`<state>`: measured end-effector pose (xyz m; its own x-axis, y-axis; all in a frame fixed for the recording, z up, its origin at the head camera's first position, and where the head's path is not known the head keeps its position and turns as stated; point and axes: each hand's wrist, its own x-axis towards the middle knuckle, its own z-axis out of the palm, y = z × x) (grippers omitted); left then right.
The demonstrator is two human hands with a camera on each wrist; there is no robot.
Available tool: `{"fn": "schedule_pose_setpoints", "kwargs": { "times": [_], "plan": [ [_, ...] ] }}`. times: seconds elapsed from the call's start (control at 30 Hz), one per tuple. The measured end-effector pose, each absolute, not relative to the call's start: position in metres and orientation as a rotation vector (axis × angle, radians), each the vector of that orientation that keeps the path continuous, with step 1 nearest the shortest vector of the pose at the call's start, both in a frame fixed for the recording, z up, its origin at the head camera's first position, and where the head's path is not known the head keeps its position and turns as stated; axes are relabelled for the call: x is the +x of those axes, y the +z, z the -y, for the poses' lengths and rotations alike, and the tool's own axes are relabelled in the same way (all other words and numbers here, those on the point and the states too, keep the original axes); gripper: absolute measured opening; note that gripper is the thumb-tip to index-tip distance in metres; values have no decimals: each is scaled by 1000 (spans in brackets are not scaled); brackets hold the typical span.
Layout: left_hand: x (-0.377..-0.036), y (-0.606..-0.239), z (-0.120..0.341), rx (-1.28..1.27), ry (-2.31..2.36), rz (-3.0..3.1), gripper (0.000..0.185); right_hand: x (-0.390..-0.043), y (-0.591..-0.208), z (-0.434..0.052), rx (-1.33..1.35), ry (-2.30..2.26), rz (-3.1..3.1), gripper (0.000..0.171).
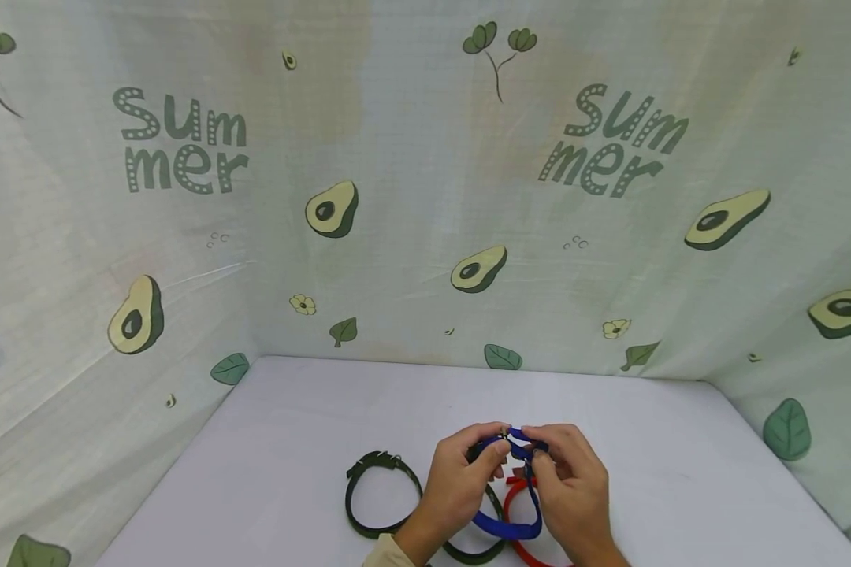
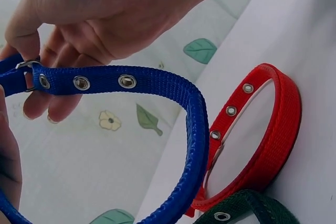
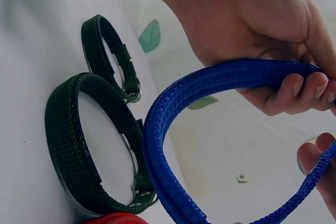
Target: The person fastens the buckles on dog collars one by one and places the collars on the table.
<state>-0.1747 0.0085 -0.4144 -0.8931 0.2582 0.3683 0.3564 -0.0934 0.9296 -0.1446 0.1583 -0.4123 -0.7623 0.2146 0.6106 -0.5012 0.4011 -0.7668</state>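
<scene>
the blue collar (image 1: 514,504) is lifted above the white table (image 1: 269,457), its buckle end pinched between the curled fingers of the left hand (image 1: 461,480) and the right hand (image 1: 570,484), with a red collar (image 2: 273,129) and two dark green collars (image 3: 84,140) lying beneath.

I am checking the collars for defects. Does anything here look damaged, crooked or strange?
Nothing stands out. The blue collar, held by both hands, looks intact, with eyelets evenly spaced. The red collar and two dark green collars lie whole on the table.
</scene>
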Motion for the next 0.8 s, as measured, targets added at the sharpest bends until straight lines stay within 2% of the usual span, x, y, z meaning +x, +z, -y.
{"fn": "schedule_pose_setpoints", "kwargs": {
  "times": [0.8],
  "plan": [
    [-177, -415, -12, -604, -2326, 2015, 26, -148, -421, -160, 380, 1334, 1985, 42]
  ]
}}
